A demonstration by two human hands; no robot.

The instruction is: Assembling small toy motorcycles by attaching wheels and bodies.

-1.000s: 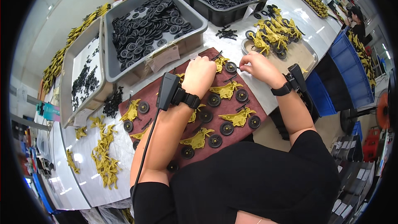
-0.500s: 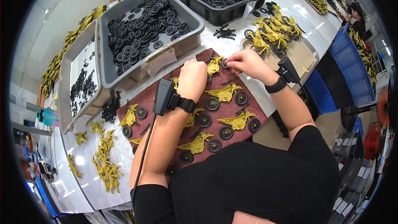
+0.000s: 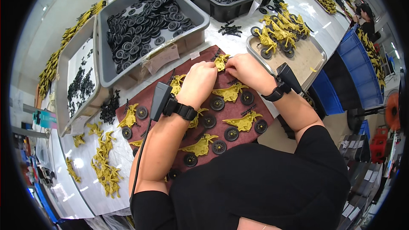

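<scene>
Yellow frame (image 3: pixel 221 62): between hands, far on maroon mat (image 3: pixel 204 56); might skid if pressed unevenly.
Left hand (image 3: pixel 200 79), right hand (image 3: pixel 250 72): at frame's left and right; grips hidden, cannot tell.
Black wheel (image 3: pixel 217 103): nearer; could shift if brushed.

Bright light leaves glare on the white table (image 3: pixel 86 167), while fisheye distortion bends the outer edges.

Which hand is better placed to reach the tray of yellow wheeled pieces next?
Likely the right hand: it is nearer the tray. The left hand is farther left, with the right hand between it and the tray.
</scene>
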